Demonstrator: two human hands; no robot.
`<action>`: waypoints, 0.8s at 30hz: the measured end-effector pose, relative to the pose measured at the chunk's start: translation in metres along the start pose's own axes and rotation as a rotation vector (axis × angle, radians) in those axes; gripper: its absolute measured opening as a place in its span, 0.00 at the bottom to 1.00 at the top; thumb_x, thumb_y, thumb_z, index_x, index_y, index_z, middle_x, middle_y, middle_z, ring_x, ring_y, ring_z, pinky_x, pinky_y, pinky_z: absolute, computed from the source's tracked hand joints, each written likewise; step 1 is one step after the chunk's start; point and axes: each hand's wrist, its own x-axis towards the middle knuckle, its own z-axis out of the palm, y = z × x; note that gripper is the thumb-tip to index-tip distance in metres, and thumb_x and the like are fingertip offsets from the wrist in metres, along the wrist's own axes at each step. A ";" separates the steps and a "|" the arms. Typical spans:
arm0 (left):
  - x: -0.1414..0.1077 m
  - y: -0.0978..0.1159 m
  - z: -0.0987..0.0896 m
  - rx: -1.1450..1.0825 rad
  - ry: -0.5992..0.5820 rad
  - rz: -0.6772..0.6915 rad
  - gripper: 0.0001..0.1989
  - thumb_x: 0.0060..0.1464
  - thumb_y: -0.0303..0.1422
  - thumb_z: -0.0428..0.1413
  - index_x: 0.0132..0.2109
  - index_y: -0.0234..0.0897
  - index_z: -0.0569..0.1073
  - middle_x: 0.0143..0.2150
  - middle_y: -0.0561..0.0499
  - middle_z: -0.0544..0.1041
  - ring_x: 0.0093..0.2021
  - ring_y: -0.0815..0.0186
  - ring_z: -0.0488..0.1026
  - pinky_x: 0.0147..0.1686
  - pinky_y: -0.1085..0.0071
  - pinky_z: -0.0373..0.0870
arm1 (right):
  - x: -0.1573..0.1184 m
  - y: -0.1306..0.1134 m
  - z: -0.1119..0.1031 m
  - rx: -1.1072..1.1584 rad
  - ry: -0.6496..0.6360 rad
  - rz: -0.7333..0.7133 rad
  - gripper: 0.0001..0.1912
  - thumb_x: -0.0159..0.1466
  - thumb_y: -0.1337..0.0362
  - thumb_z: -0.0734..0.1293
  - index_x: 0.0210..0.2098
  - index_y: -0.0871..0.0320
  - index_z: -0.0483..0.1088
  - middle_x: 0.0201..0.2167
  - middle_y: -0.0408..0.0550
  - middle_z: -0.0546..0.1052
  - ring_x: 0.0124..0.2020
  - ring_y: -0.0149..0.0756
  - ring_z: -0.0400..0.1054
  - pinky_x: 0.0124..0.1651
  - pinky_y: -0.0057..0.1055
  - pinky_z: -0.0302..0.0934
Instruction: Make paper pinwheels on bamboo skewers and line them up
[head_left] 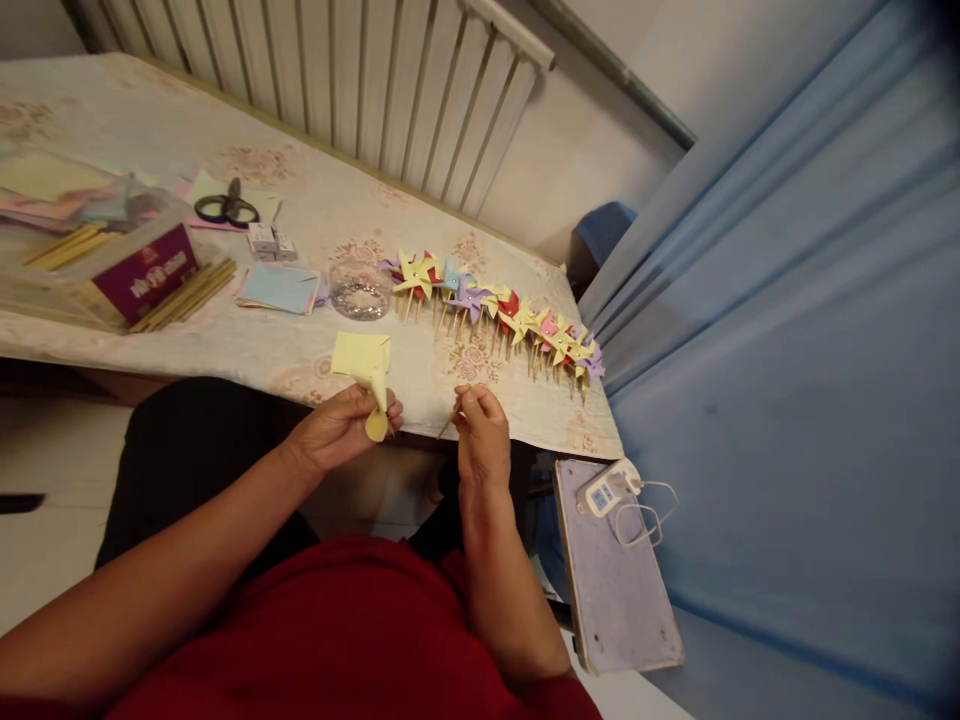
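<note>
Head view: left fingers (391,408) closed round curled yellow paper (376,424); right fingers (471,392) pinched on thin stick (447,427) beside them

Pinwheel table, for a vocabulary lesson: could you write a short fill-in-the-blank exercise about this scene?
The left hand holds a curled piece of ____ paper.
The scissors have ____ handles.
The pinwheels lie on a tablecloth printed with ____.
The curtain is ____.

Missing words: yellow; black; flowers; blue.
</note>
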 end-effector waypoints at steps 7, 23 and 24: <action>0.000 0.000 -0.003 0.003 -0.012 -0.007 0.12 0.41 0.29 0.72 0.31 0.33 0.77 0.27 0.50 0.74 0.30 0.67 0.73 0.32 0.72 0.73 | 0.008 -0.011 -0.010 0.134 0.113 -0.094 0.14 0.52 0.59 0.75 0.30 0.57 0.67 0.22 0.37 0.70 0.23 0.25 0.63 0.24 0.22 0.57; -0.002 0.004 -0.004 -0.018 0.015 0.008 0.11 0.41 0.27 0.71 0.32 0.32 0.77 0.27 0.50 0.74 0.30 0.67 0.73 0.32 0.72 0.74 | 0.048 0.021 -0.043 -0.528 0.212 -0.184 0.08 0.57 0.61 0.69 0.28 0.57 0.66 0.20 0.39 0.73 0.23 0.34 0.72 0.32 0.31 0.68; -0.002 0.005 -0.004 -0.020 0.018 0.006 0.11 0.41 0.27 0.71 0.32 0.32 0.77 0.27 0.50 0.74 0.30 0.67 0.73 0.32 0.72 0.74 | 0.056 0.019 -0.046 -0.713 0.183 -0.267 0.07 0.58 0.62 0.68 0.28 0.56 0.66 0.22 0.40 0.73 0.24 0.33 0.71 0.34 0.30 0.66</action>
